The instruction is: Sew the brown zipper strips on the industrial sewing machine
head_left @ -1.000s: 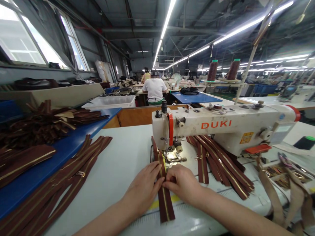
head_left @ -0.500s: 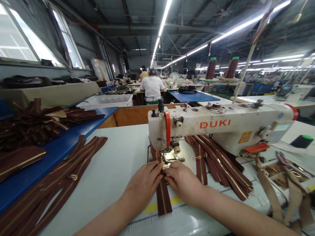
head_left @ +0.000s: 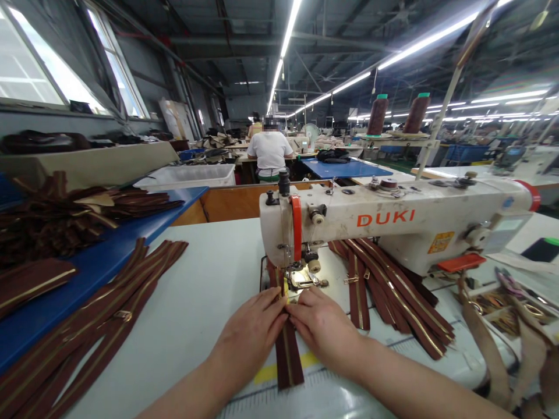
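Note:
A brown zipper strip (head_left: 289, 361) runs from under the presser foot of the white sewing machine (head_left: 332, 215) toward the table's front edge. My left hand (head_left: 251, 326) is closed on the strip's left side, just in front of the foot. On the right side, my right hand (head_left: 323, 323) has its fingers pinched at the strip's edge, the fingertips nearly meeting those of my left hand. A small yellow piece shows between the hands and the needle. What exactly the right fingertips grip is hidden.
Brown zippers (head_left: 393, 291) lie under the machine arm, and more zippers (head_left: 117, 314) spread at left. A blue table (head_left: 192, 201) carries a brown pile. Right, a parts tray (head_left: 502, 323) sits beside beige straps (head_left: 484, 343). A person in white (head_left: 269, 152) sits ahead.
My right fingertips have moved slightly left, closer to my left hand. The strip's near end lies a little lower in view, and more yellow shows by the needle.

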The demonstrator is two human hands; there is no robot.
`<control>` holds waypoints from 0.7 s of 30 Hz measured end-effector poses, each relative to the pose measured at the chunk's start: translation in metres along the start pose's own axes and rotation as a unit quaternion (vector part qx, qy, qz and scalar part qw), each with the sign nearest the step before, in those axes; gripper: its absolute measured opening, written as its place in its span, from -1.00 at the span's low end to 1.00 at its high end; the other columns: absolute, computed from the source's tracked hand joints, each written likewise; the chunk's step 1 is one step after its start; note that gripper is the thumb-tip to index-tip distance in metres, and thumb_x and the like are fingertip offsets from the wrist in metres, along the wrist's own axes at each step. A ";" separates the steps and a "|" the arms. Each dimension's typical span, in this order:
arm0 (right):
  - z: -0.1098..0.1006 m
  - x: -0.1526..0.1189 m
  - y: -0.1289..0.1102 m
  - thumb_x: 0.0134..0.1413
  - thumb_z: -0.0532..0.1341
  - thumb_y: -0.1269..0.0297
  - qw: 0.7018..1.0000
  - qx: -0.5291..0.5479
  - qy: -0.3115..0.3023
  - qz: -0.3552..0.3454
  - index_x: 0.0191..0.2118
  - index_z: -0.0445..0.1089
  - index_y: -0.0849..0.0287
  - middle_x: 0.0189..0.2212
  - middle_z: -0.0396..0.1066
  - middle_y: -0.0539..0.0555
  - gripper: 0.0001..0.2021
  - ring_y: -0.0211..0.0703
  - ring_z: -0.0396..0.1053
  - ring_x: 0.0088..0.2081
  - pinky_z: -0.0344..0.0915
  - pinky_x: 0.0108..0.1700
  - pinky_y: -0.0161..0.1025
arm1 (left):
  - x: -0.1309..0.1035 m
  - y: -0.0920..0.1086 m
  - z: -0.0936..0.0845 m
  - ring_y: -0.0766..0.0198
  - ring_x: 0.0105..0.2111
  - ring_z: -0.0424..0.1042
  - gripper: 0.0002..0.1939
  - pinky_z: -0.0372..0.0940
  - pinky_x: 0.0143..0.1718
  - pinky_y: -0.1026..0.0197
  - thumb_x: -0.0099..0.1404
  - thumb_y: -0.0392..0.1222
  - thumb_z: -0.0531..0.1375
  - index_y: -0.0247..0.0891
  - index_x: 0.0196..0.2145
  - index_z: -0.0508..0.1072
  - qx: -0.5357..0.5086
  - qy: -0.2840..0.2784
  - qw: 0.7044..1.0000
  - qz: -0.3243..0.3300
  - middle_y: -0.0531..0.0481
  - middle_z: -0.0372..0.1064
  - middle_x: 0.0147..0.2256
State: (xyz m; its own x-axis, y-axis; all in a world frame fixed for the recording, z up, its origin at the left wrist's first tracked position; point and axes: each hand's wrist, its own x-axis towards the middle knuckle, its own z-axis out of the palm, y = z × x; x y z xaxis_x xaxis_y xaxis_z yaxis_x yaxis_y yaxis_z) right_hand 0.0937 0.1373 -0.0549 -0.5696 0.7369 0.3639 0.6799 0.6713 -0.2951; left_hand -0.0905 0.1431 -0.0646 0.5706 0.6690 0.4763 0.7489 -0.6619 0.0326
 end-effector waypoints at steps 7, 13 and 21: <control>0.003 0.002 -0.002 0.16 0.12 0.42 0.994 -0.098 -0.010 -0.045 -0.29 0.38 0.24 -0.34 0.35 0.10 -0.91 -0.08 0.23 -0.27 0.22 -0.20 -0.18 | -0.004 0.001 -0.001 0.11 0.02 0.35 -0.68 0.29 0.04 0.01 0.35 -0.18 -0.02 -0.22 -0.02 0.40 -0.040 -0.020 0.998 -0.038 -0.12 0.36 0.02; -0.006 0.000 0.003 0.19 0.09 0.41 0.998 -0.043 -0.016 -0.052 -0.28 0.41 0.23 -0.35 0.37 0.11 -0.86 -0.11 0.24 -0.25 0.20 -0.17 -0.20 | -0.003 -0.001 -0.002 0.10 0.02 0.34 -0.67 0.28 0.04 0.00 0.36 -0.14 -0.01 -0.21 0.00 0.39 -0.033 -0.030 0.998 -0.038 -0.13 0.35 0.03; -0.030 0.037 0.063 0.01 0.20 0.50 0.980 0.138 0.039 0.135 -0.50 0.40 0.24 -0.41 0.38 0.06 -0.88 -0.18 0.29 -0.27 0.17 -0.19 -0.27 | 0.010 -0.010 -0.002 0.12 0.02 0.34 -0.67 0.26 0.05 0.04 0.36 -0.12 -0.01 -0.19 -0.02 0.41 -0.055 -0.044 0.997 -0.016 -0.10 0.35 0.03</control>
State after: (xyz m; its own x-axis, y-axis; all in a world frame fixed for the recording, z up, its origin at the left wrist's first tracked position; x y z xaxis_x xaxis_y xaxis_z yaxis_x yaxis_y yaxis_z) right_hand 0.1293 0.2051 -0.0337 -0.3422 0.8896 0.3025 0.6440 0.4565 -0.6139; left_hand -0.0930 0.1557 -0.0587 0.5772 0.7149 0.3946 0.7293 -0.6687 0.1446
